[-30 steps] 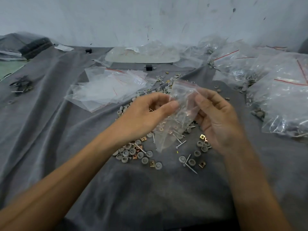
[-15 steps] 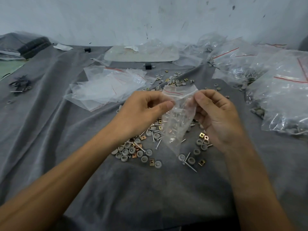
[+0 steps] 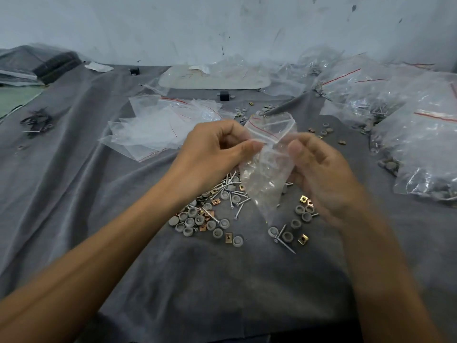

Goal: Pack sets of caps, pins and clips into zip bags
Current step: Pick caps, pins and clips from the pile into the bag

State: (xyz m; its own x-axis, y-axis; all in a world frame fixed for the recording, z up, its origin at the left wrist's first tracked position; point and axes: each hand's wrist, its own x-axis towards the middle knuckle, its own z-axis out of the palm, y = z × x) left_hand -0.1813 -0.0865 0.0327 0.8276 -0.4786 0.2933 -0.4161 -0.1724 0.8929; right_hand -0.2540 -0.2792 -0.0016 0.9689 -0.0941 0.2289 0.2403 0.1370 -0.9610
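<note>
A small clear zip bag (image 3: 268, 169) with a red strip near its mouth hangs between both hands above the grey cloth. My left hand (image 3: 212, 157) pinches its left upper edge between thumb and fingers. My right hand (image 3: 321, 174) holds the right edge, thumb near the red strip. The bag's mouth is spread apart and I see nothing inside it. Below lie loose grey caps (image 3: 197, 219), metal pins (image 3: 231, 186) and small brass clips (image 3: 303, 199).
A pile of empty zip bags (image 3: 158, 127) lies at the left of centre. Filled bags (image 3: 420, 134) are heaped at the right. More caps and clips (image 3: 326, 129) are scattered behind the hands. A white tray-like sheet (image 3: 215, 80) lies at the back, dark parts (image 3: 35, 120) far left.
Both hands have pulled the bag's mouth apart, so the red strip now shows as an open loop. The bag sits slightly higher over the parts.
</note>
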